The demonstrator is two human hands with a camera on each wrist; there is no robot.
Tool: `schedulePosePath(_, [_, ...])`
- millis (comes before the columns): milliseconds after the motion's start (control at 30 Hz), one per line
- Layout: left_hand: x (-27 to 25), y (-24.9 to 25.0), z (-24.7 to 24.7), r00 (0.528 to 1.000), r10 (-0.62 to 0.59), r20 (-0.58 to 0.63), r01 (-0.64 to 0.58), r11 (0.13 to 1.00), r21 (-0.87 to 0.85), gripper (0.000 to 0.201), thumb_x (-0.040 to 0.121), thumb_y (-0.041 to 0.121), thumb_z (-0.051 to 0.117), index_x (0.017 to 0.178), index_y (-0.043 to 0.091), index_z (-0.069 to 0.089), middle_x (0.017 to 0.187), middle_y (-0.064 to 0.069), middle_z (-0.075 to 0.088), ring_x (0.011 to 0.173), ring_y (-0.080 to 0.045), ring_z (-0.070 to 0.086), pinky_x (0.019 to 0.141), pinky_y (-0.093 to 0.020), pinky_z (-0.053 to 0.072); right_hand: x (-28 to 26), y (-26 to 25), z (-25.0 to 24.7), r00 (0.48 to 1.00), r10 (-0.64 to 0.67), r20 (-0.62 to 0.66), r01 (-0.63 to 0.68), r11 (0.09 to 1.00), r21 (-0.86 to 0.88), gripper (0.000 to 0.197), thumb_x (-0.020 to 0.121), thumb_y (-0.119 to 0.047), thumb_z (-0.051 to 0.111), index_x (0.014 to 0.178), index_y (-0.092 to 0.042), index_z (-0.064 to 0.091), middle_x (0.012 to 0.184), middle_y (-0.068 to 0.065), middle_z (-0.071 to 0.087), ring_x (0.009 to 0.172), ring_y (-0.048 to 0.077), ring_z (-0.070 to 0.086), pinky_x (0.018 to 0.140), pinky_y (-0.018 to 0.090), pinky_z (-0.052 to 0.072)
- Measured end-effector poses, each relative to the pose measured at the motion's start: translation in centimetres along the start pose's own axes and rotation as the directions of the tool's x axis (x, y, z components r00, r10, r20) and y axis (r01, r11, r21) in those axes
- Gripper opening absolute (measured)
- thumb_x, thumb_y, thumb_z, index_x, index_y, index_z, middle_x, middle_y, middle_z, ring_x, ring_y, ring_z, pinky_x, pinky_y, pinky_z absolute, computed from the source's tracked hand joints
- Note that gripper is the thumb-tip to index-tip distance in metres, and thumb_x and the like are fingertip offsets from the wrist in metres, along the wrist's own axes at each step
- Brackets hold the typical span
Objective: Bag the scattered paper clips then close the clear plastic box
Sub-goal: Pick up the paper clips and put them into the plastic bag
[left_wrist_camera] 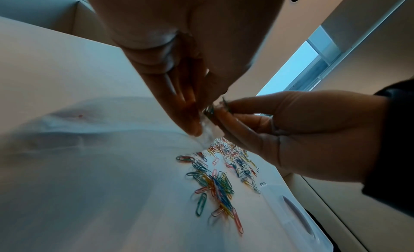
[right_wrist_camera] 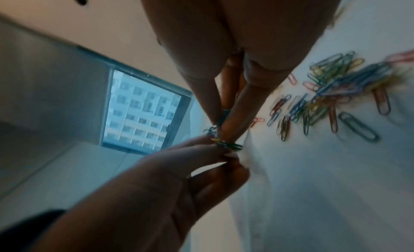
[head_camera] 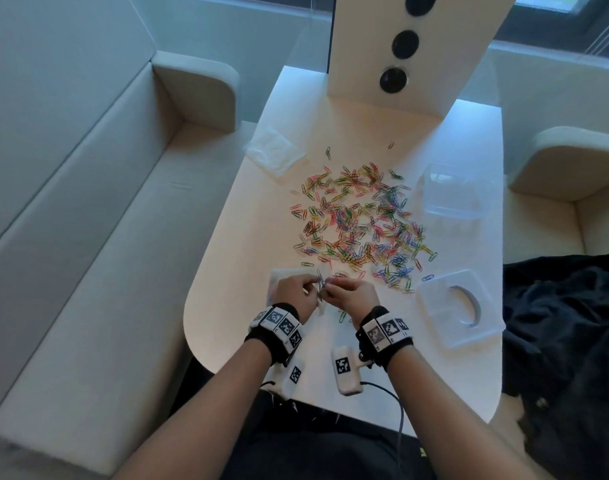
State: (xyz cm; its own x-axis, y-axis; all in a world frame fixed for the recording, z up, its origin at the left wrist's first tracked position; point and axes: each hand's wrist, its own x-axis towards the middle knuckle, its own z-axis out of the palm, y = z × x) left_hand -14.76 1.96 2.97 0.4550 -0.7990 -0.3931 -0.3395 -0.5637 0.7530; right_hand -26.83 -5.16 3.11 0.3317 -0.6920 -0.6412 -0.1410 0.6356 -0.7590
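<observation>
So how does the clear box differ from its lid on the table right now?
The clear plastic box is a deep, open tub standing at the far right of the table; the lid is flat and lies nearer the person. The lid has an oval recess in its top, while the box shows only plain walls. Both are clear plastic, hold no paper clips, and neither hand touches them.

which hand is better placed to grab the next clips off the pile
Right, probably. The right hand sits nearest the pile and pinches only a few clips. The left hand pinches the small bag, on the side away from the pile.
</observation>
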Motion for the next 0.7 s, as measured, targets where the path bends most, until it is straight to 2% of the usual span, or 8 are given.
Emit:
schedulePosePath(100, [-0.2,0.7,-0.3,0.999,0.035,0.003,-0.035,0.999,0.013,0.026,0.085,0.017,0.059,0.106,0.023,0.073,0.086,-0.002,0.075,0.077,-0.018,0.071,0.082,-0.036,0.059,0.2,-0.3,0.1,0.997,-0.072,-0.035,0.054,0.925,-0.377,0.021,0.080,-0.002,0.069,0.067,-0.018,0.075,0.081,0.012,0.074,0.078,0.025,0.073,0.080,0.041,0.060])
schedulePosePath(167, [-0.3,1.3,-0.4,0.998,0.059,0.007,-0.059,0.998,0.014,0.026,0.086,0.014,0.059,0.107,0.020,0.073,0.087,-0.004,0.076,0.079,-0.019,0.071,0.083,-0.035,0.058,0.3,-0.8,0.2,0.995,-0.096,-0.031,0.066,0.852,-0.520,0.019,0.080,-0.003,0.064,0.075,-0.018,0.074,0.080,0.008,0.074,0.077,0.022,0.073,0.078,0.040,0.061])
schedulePosePath(267, [-0.4,1.9,-0.5,0.995,0.095,0.001,-0.095,0.995,0.007,0.026,0.087,0.011,0.059,0.108,0.017,0.074,0.089,-0.006,0.076,0.079,-0.019,0.071,0.083,-0.035,0.058,0.5,-1.7,0.6,0.995,-0.102,0.005,0.082,0.774,-0.628,0.019,0.080,-0.002,0.062,0.080,-0.019,0.071,0.077,0.005,0.074,0.076,0.019,0.073,0.076,0.038,0.061])
schedulePosePath(400, [-0.5,2.2,-0.9,0.991,0.133,0.007,-0.133,0.991,-0.031,0.026,0.088,0.008,0.060,0.109,0.014,0.073,0.092,-0.006,0.074,0.078,-0.021,0.070,0.082,-0.036,0.058,0.5,-2.6,1.1,0.985,-0.172,0.021,0.128,0.642,-0.756,0.017,0.078,-0.006,0.069,0.067,-0.019,0.067,0.071,0.002,0.069,0.070,0.017,0.066,0.063,0.027,0.058])
schedulePosePath(467, [-0.5,2.2,-1.1,0.988,0.151,0.016,-0.150,0.988,-0.040,0.025,0.089,0.009,0.060,0.110,0.013,0.073,0.086,-0.003,0.072,0.075,-0.019,0.069,0.080,-0.037,0.059,0.4,-3.0,1.5,0.970,-0.244,0.009,0.154,0.581,-0.799,0.020,0.081,-0.008,0.067,0.063,-0.019,0.065,0.067,0.003,0.065,0.066,0.019,0.064,0.060,0.028,0.057])
schedulePosePath(533, [-0.4,2.1,-1.2,0.989,0.145,0.016,-0.144,0.989,-0.038,0.026,0.089,0.008,0.059,0.110,0.012,0.072,0.086,-0.004,0.072,0.072,-0.018,0.069,0.080,-0.036,0.059,0.6,-3.1,2.0,0.968,-0.251,0.026,0.161,0.535,-0.829,0.017,0.088,-0.010,0.059,0.075,-0.013,0.070,0.073,0.006,0.065,0.069,0.021,0.063,0.056,0.027,0.053])
schedulePosePath(600, [-0.2,1.9,-1.2,0.991,0.137,0.001,-0.137,0.990,-0.026,0.026,0.089,0.007,0.059,0.110,0.011,0.073,0.089,-0.006,0.073,0.073,-0.018,0.069,0.081,-0.035,0.059,0.9,-3.0,2.2,0.986,-0.158,0.056,0.133,0.536,-0.834,0.016,0.091,-0.008,0.054,0.091,-0.010,0.070,0.086,0.007,0.067,0.079,0.023,0.064,0.058,0.026,0.052])
schedulePosePath(700, [0.0,1.5,-1.2,0.992,0.129,-0.005,-0.129,0.991,-0.039,0.027,0.088,0.006,0.058,0.110,0.011,0.073,0.088,-0.008,0.075,0.075,-0.020,0.070,0.082,-0.034,0.058,1.3,-2.5,2.0,0.994,-0.085,0.072,0.110,0.664,-0.740,0.017,0.083,0.002,0.063,0.097,-0.005,0.067,0.093,0.011,0.071,0.087,0.025,0.070,0.079,0.037,0.060])
